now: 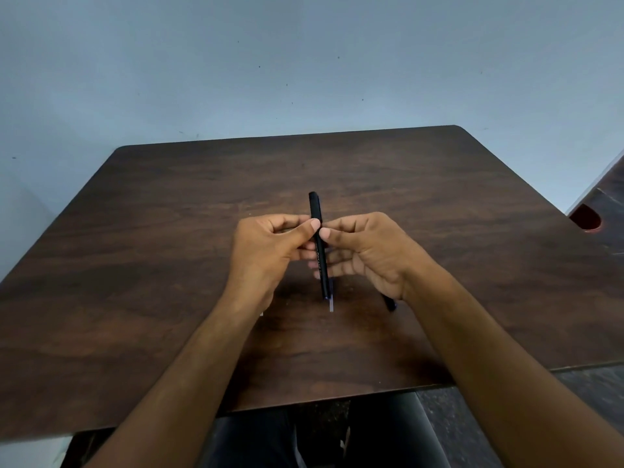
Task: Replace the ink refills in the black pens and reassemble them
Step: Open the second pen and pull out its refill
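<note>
A black pen (pixel 319 244) is held above the dark wooden table (pixel 169 265), pointing away from me, cap end far. My left hand (pixel 266 251) pinches it from the left with thumb and fingers. My right hand (pixel 368 251) pinches it from the right at the same height. Just below the pen's near end a thin pale refill (pixel 331 304) lies on the table. Part of another black pen (pixel 390 303) shows under my right wrist, mostly hidden.
A pale blue wall (pixel 304 62) rises behind the table. At the right edge stands another dark surface with a red object (pixel 587 219). My dark-trousered lap (pixel 320 434) sits below the table's near edge. A small pale speck (pixel 261 314) lies beside my left wrist.
</note>
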